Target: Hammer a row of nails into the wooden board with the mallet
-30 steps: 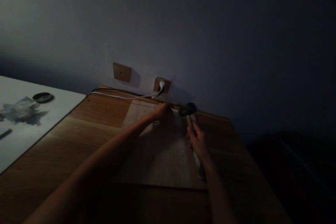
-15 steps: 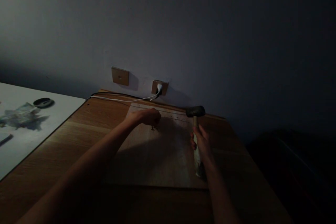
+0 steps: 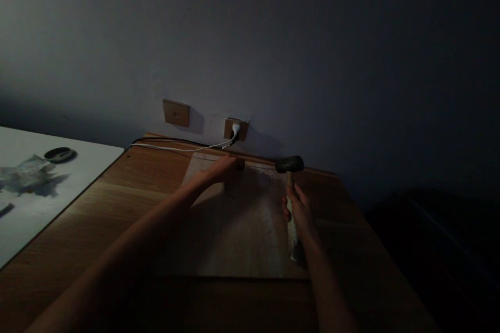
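My right hand (image 3: 300, 208) is wrapped round the pale handle of a hammer (image 3: 289, 164). Its dark head points toward the wall, over the far right part of a thin wooden board (image 3: 250, 250). Near the board's far edge is my left hand (image 3: 229, 167), its fingers pinched together; whatever they hold, if anything, is hidden. Small marks or nail heads (image 3: 272, 177) show on the board between my left hand and the hammer, too dim to tell which.
The board lies on a wooden table (image 3: 128, 187) against the wall. White and black cables (image 3: 175, 149) run along the table's back to a wall socket (image 3: 241, 129). At left, a white table (image 3: 23, 229) bears a crumpled plastic bag (image 3: 31, 174) and a dark round dish (image 3: 60, 154).
My left hand has shifted slightly right and toward the board's far edge. The small nail-like things below it are now hardly visible. My right hand and the hammer stay nearly still.
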`<state>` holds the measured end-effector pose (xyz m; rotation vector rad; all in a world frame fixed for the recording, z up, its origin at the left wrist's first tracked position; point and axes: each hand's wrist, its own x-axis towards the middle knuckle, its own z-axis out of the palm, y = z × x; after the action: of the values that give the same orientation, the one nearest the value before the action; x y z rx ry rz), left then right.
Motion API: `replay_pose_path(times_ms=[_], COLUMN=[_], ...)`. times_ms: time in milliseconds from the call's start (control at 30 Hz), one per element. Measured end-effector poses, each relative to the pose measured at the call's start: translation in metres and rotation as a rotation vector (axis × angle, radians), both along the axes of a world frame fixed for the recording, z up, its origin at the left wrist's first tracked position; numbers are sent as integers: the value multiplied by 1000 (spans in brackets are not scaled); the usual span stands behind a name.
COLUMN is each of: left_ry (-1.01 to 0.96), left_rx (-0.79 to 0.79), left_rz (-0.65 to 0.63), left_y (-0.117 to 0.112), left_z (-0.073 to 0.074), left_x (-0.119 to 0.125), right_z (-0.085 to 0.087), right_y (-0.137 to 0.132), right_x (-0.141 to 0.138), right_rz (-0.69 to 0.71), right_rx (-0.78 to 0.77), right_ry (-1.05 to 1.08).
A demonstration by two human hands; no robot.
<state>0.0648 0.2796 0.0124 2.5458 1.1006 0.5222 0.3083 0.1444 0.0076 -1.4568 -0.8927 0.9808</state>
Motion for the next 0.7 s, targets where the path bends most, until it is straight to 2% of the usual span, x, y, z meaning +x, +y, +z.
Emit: replay_pose_path(times_ms=[267,700], left_ry=[-61,-65], left_rx=[21,34], left_rz=[-10,-15], left_y=[8,2], left_z=[-19,-19], left_x=[9,17], right_z=[-3,-3], right_y=[1,-1], right_x=[-3,-5], right_rz=[44,68], right_rx=[2,-10], right_ry=[-33,-82])
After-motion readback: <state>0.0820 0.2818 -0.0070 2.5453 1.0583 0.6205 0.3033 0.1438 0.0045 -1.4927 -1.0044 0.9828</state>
